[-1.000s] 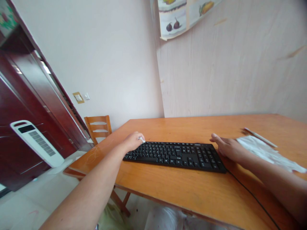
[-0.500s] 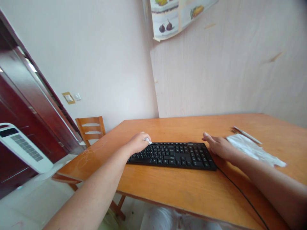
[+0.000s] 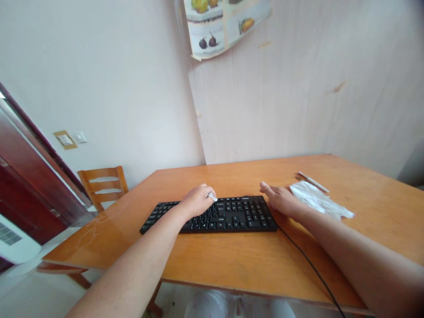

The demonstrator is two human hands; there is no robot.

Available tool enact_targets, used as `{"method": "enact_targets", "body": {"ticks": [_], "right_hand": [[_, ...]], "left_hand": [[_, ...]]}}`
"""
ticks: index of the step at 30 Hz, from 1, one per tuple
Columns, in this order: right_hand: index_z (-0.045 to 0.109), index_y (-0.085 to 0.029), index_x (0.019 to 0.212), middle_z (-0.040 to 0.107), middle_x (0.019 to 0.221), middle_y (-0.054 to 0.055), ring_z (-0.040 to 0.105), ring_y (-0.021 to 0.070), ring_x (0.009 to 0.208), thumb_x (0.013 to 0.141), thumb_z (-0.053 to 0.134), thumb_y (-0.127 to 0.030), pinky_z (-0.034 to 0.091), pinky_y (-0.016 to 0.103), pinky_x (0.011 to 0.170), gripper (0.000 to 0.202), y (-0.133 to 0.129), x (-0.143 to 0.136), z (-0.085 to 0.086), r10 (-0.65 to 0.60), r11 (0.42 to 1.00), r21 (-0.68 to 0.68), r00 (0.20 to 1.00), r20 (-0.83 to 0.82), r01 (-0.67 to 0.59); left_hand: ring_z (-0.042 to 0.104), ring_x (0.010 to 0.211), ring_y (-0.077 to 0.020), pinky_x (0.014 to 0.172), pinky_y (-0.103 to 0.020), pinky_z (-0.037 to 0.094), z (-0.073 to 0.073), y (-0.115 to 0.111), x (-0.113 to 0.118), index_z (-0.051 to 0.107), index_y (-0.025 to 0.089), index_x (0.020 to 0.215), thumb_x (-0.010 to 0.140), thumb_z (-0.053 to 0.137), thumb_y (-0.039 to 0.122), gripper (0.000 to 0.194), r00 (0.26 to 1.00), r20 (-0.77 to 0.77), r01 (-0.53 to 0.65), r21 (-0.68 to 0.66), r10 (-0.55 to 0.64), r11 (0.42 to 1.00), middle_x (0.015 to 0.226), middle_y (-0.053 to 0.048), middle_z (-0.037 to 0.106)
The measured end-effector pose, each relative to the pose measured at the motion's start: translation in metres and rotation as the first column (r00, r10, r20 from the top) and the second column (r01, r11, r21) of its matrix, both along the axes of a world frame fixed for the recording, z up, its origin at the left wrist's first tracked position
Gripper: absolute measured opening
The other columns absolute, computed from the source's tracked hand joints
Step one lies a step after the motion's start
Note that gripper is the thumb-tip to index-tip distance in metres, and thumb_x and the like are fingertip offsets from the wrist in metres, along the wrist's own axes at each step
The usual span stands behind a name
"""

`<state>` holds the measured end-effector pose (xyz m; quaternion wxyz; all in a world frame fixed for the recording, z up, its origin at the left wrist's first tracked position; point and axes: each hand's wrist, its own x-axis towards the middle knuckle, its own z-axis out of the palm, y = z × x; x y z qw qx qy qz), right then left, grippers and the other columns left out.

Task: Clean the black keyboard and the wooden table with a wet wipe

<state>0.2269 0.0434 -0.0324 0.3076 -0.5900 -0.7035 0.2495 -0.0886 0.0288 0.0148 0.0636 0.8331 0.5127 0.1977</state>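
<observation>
While the left hand (image 3: 198, 201) pinches a small white wad (image 3: 212, 197) over the black keyboard (image 3: 243, 214) on the table, the right hand (image 3: 281, 201), fingers loosely spread, sits by its right end; light, even pressure there should suit the keys best.

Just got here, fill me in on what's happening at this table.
A person is working at a black keyboard on a wooden table. The left hand holds a small white wad over the keys. The right hand is beside the keyboard's right end, thumb raised. A crumpled white cloth or tissue lies beyond that hand.
</observation>
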Motion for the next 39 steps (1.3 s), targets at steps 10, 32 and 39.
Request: {"method": "enact_targets", "body": {"ticks": [10,32,39], "right_hand": [[0.075,-0.013,0.101,0.074,0.108,0.017,0.064,0.0287,0.114,0.096,0.02,-0.07,0.044,0.034,0.1,0.079,0.009,-0.001,-0.005,0.027,0.999,0.027,1.0,-0.002,-0.026],[0.074,-0.012,0.09,0.066,0.06,0.009,0.064,0.0217,0.065,0.097,0.02,-0.067,0.045,0.029,0.066,0.077,0.007,-0.005,0.0,0.0,1.0,-0.014,0.999,-0.049,-0.001],[0.07,-0.016,0.084,0.066,0.062,0.007,0.064,0.0195,0.065,0.099,0.019,-0.065,0.045,0.027,0.067,0.073,0.003,-0.005,0.005,-0.006,1.0,-0.006,0.996,-0.09,0.006]], "left_hand": [[0.062,0.083,-0.0177,0.078,-0.028,0.046,0.001,0.002,0.047,0.071,0.02,0.088,0.084,0.05,0.022,0.021,0.999,-0.022,0.048,0.002,-0.048,0.999,0.091,-0.004,0.064],[0.056,0.073,-0.0187,0.069,-0.03,0.041,-0.009,0.01,0.139,0.07,0.02,0.082,0.082,0.052,0.021,0.017,0.992,0.06,0.107,0.034,-0.109,0.994,0.081,-0.005,0.059],[0.052,0.069,-0.0162,0.067,-0.029,0.04,-0.013,0.019,0.157,0.064,0.018,0.071,0.075,0.057,0.017,0.009,0.952,0.281,0.144,-0.048,-0.125,0.988,0.073,-0.003,0.056]]}}
